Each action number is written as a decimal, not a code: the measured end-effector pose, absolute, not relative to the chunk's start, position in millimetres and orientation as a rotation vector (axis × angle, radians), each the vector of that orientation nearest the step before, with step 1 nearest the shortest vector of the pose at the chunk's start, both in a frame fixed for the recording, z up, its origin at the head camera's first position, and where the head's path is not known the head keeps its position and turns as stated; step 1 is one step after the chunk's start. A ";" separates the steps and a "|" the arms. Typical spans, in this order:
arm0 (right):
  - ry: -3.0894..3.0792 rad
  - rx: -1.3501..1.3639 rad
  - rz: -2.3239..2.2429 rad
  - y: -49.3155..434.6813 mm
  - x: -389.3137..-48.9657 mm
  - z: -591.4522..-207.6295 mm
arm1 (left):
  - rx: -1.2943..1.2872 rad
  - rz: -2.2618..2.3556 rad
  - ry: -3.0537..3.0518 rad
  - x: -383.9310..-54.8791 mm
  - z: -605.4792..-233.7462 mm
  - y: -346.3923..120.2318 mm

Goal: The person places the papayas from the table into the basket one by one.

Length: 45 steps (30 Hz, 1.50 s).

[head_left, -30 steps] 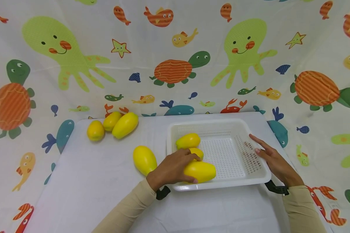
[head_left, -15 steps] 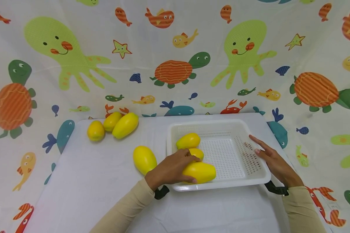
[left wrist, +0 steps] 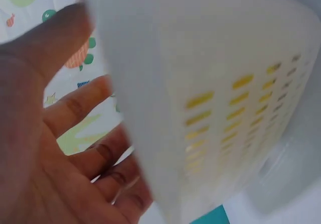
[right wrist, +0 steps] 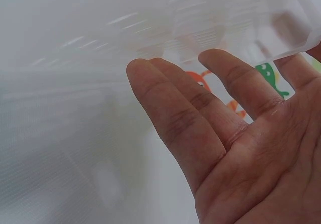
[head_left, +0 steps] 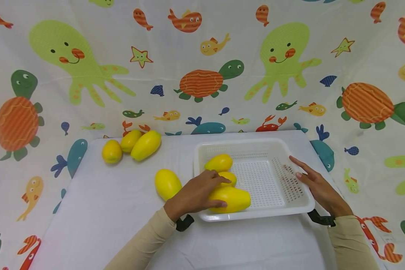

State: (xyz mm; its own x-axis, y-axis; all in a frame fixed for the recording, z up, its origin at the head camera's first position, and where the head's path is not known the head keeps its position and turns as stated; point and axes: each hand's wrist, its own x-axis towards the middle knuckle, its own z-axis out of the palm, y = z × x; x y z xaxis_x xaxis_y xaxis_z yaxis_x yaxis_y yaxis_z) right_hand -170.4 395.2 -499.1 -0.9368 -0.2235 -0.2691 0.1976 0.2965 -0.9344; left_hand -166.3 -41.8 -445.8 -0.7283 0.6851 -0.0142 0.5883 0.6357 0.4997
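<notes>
A white perforated plastic basket stands on the white cloth, with three yellow mangoes along its left side. My left hand reaches over the left rim, thumb and fingers around the front mango. Its fingertips overlap the middle mango; the back mango lies beyond. In the left wrist view the thumb and fingers go past the basket wall. My right hand rests with extended fingers at the right rim. The right wrist view shows these fingers straight against the basket's outside.
Just left of the basket lies another mango, close to the left forearm. Three mangoes sit together at the table's back left corner. A cloth printed with sea animals hangs directly behind the table.
My left hand has shifted slightly left, and its thumb has slid back along the front mango. The mangoes, basket and right hand stay in place.
</notes>
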 end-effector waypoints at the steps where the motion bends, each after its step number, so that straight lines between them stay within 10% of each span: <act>1: 2.219 -0.025 -1.680 395.1 -170.4 -498.8 | 1.042 0.726 2.660 -166.2 -444.3 -43.9; 45: 2.241 0.003 -1.665 396.0 -168.1 -501.3 | 0.536 1.166 2.648 -191.4 -458.1 -182.4</act>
